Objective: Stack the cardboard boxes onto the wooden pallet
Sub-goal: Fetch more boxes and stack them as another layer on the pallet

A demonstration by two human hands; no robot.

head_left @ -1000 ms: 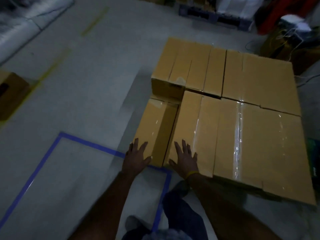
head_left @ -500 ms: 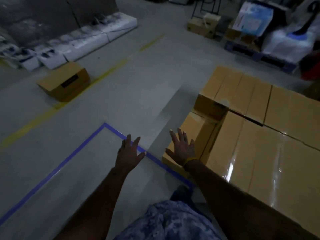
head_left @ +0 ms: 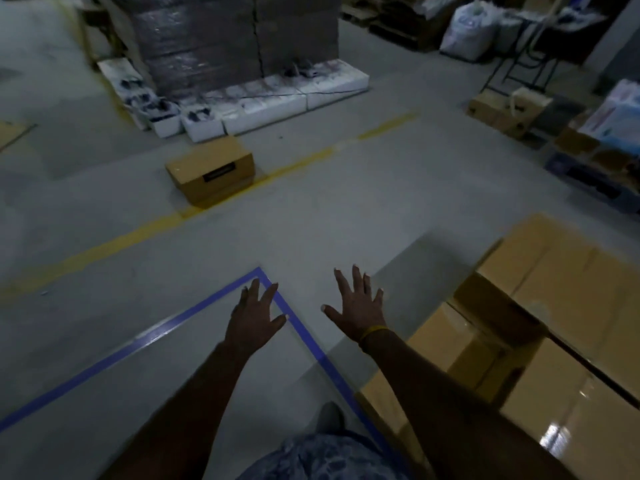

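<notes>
Several tan cardboard boxes (head_left: 568, 306) are packed together in a stack at the lower right; the pallet under them is hidden. One loose cardboard box (head_left: 211, 173) with a dark label lies on the floor ahead, on a yellow line. My left hand (head_left: 254, 318) and my right hand (head_left: 358, 304) hover over the floor with fingers spread, holding nothing. The right hand is just left of the stack, not touching it.
Blue tape (head_left: 180, 320) marks a corner on the grey floor under my hands. A tall wrapped pallet load (head_left: 235, 39) and white foam boxes (head_left: 263, 105) stand at the back. More boxes, sacks and a metal frame (head_left: 519, 60) crowd the right side.
My view has swung left and up, away from the stack. Both hands have come off the boxes and now hang spread over the floor. The loose box has come into view ahead.
</notes>
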